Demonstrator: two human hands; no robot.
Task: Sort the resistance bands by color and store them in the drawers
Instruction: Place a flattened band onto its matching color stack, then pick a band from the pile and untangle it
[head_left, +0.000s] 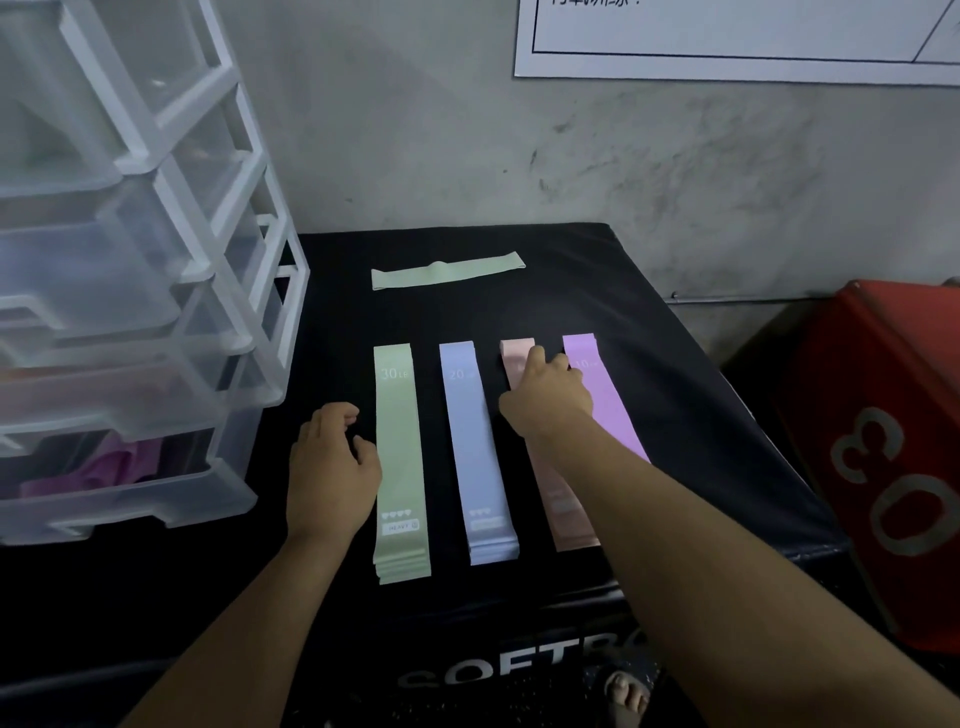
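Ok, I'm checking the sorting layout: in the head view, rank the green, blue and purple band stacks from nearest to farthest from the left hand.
1. Green stack, right beside the left hand.
2. Blue stack, one row further right.
3. Purple stack, far right.

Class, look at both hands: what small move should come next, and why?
Probably the right hand should close its grip on the far end of the peach stack and lift: its fingertips sit there, while the left hand hovers empty beside the green stack.
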